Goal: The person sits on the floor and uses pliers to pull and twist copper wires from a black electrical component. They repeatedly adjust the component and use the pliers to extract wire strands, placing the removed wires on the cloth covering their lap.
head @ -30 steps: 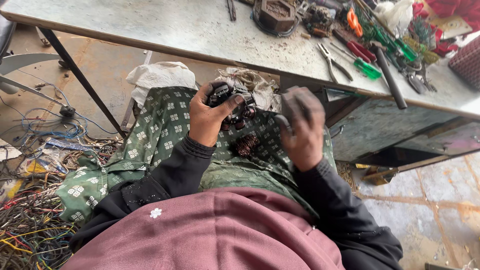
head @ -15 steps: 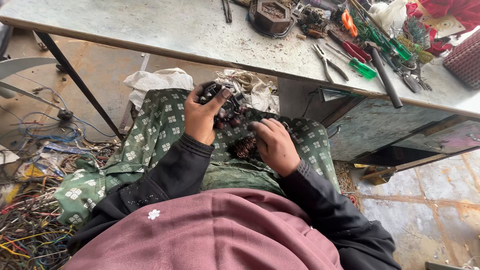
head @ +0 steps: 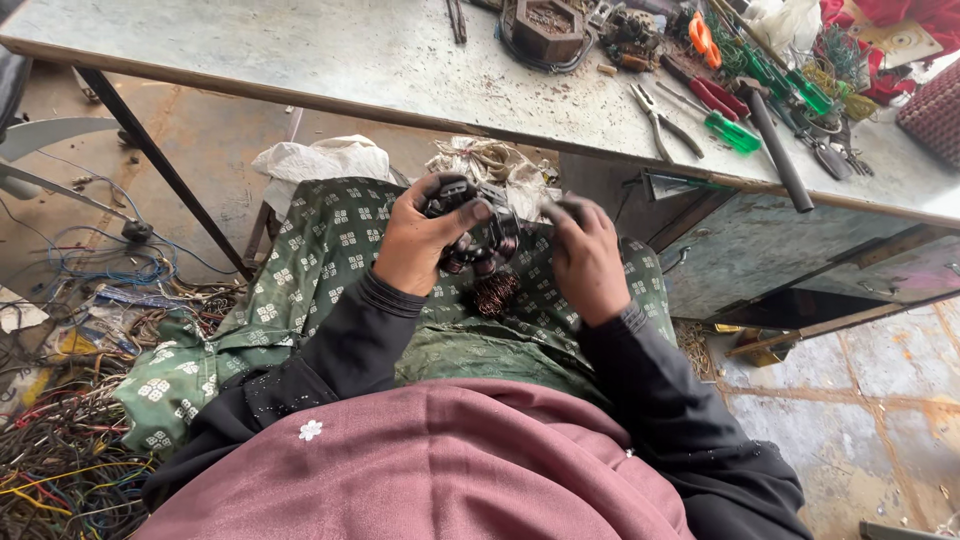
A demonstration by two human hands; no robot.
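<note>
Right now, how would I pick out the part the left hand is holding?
Look at the green patterned cloth over the lap, below the grey workbench. The left hand grips a black motor part ringed with dark coils, unlike the loose coppery wire bundle beneath.

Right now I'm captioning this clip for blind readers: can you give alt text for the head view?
A seated person's left hand grips a dark motor part with copper windings over their green patterned lap, while the right hand works at its edge. Ahead stands a worn workbench with pliers and screwdrivers; tangled wires litter the floor.
</note>
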